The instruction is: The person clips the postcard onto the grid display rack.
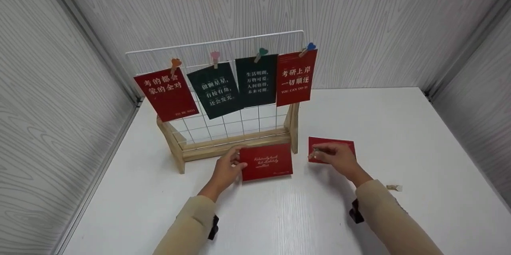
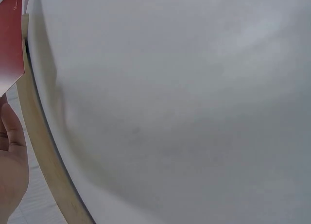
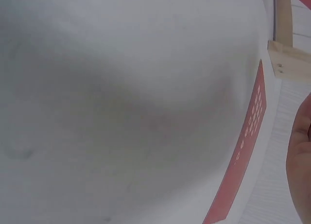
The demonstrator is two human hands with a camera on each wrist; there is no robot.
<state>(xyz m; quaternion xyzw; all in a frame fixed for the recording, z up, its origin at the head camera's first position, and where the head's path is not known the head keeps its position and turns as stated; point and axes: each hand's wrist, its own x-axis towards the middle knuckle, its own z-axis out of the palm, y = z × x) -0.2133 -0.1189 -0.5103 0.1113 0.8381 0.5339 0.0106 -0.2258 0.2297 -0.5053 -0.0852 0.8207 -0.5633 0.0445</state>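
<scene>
My left hand [image 1: 228, 169] pinches a red card [image 1: 266, 162] with white script by its left edge, in front of the rack's wooden base. In the left wrist view the same card [image 2: 10, 44] shows only in part. My right hand [image 1: 339, 158] holds a small wooden clip [image 1: 313, 153] between thumb and fingertips, its far end partly hidden by the fingers. Beneath that hand a second red card [image 1: 327, 140] lies on the table, partly covered. In the right wrist view this card [image 3: 243, 146] shows its white lettering, with the hand [image 3: 300, 161] cut off by the frame's edge.
A white wire grid rack [image 1: 215, 43] on a wooden stand [image 1: 235, 147] carries several hanging cards, red and dark green, under heart-topped clips such as the blue one [image 1: 310, 46]. Another small clip [image 1: 394, 187] lies on the white table [image 1: 383, 127] at the right. Wood-grain panels surround the table.
</scene>
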